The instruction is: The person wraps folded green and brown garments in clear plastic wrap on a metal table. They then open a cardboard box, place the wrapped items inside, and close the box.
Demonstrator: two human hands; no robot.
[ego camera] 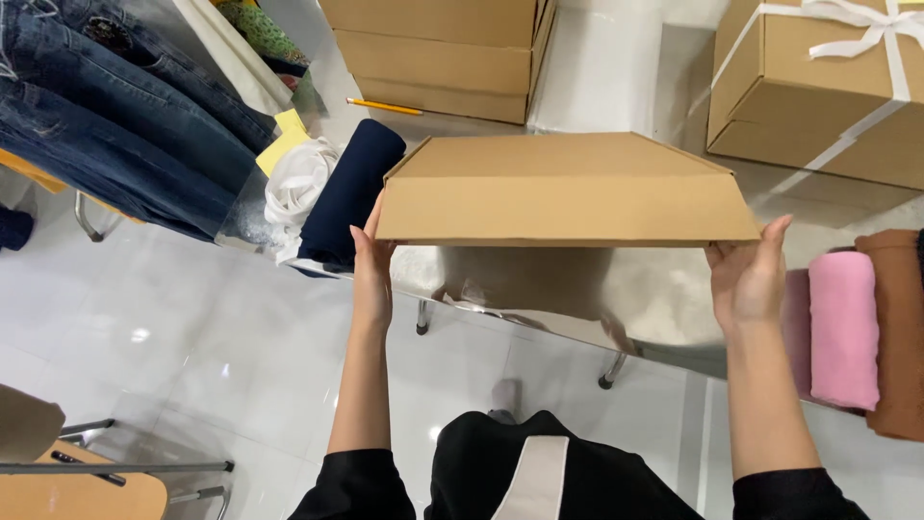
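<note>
A flat brown cardboard box [563,188] with its lid closed is held level above a shiny metal table [674,289]. My left hand [372,274] grips the box's near left corner. My right hand [749,274] grips its near right corner, fingers up against the side. Both forearms reach forward from black sleeves.
A rolled navy cloth [351,193] and a white cloth [296,188] lie left of the box, with yellow notes [281,140] and jeans [115,116] beyond. Pink [843,327] and brown rolled cloths [897,332] lie at right. Stacked cardboard boxes [438,53], a pencil [383,106] and a ribboned box [828,82] stand behind.
</note>
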